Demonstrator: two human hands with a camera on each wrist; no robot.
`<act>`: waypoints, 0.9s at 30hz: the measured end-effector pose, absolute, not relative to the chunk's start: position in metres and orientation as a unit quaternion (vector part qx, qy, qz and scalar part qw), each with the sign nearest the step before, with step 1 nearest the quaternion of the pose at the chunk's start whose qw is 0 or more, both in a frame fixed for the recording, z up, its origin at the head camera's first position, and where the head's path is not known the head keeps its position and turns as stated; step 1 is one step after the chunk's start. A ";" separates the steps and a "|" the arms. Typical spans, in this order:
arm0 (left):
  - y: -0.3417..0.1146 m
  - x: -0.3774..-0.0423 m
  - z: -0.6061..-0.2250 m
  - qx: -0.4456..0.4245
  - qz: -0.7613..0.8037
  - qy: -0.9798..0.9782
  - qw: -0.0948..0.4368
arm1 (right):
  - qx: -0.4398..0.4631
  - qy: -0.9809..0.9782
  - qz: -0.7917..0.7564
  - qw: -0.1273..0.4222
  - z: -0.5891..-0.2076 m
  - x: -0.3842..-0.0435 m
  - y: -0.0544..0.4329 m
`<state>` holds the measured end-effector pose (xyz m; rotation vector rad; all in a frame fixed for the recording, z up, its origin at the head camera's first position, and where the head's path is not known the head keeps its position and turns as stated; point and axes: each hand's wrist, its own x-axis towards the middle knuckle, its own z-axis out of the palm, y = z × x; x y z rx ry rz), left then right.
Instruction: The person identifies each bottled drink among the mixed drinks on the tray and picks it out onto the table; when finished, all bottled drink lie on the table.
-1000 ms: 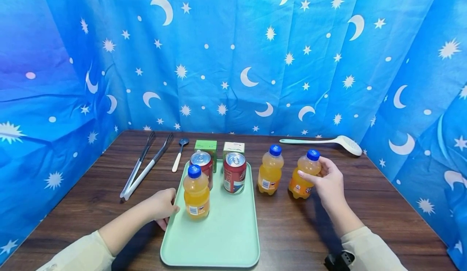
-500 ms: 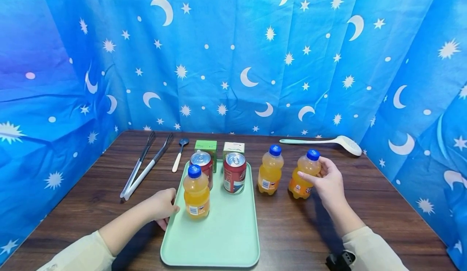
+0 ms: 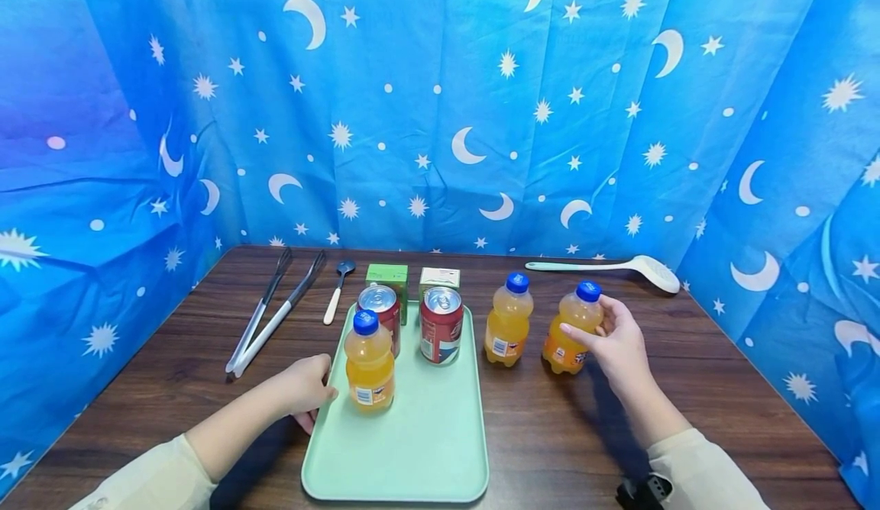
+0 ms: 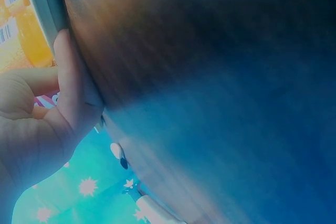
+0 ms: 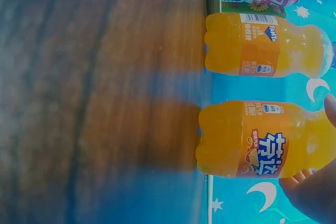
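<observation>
My left hand [image 3: 309,389] holds the left edge of a pale green tray [image 3: 419,453], thumb at the rim and the other fingers low against its side. In the left wrist view, the fingers [image 4: 71,85] lie along the tray's wall. My right hand [image 3: 621,346] grips an orange soda bottle [image 3: 565,353] with a blue cap, thumb in front and fingers behind its upper part. That bottle [image 5: 236,139] stands upright on the table. Just left of it is a matching soda bottle [image 3: 506,334]. A third soda bottle [image 3: 370,376] stands on the tray near my left hand.
Two red soda cans [image 3: 441,328] stand on the tray's far part, with two green drink cartons [image 3: 388,273] behind them. Tongs [image 3: 264,323] and a small spoon [image 3: 334,296] lie left of the tray. A white slotted spoon [image 3: 653,269] lies at the back right, before a blue curtain.
</observation>
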<state>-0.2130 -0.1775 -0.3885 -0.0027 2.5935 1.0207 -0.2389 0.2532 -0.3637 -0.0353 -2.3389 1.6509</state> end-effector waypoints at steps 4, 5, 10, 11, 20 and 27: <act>-0.178 -0.213 -0.388 -0.001 0.361 0.916 0.177 | -0.016 -0.814 0.565 0.135 -0.363 -0.237 0.253; -0.178 -0.213 -0.388 -0.001 0.361 0.916 0.177 | -0.016 -0.815 0.564 0.134 -0.363 -0.237 0.253; -0.177 -0.212 -0.387 0.000 0.358 0.917 0.176 | -0.012 -0.819 0.559 0.128 -0.363 -0.236 0.254; -0.177 -0.212 -0.387 0.000 0.357 0.917 0.177 | -0.012 -0.820 0.558 0.128 -0.364 -0.235 0.255; -0.177 -0.212 -0.386 -0.003 0.357 0.917 0.177 | -0.014 -0.827 0.549 0.119 -0.365 -0.231 0.257; -0.176 -0.212 -0.387 -0.001 0.355 0.918 0.178 | -0.021 -0.832 0.542 0.115 -0.365 -0.224 0.258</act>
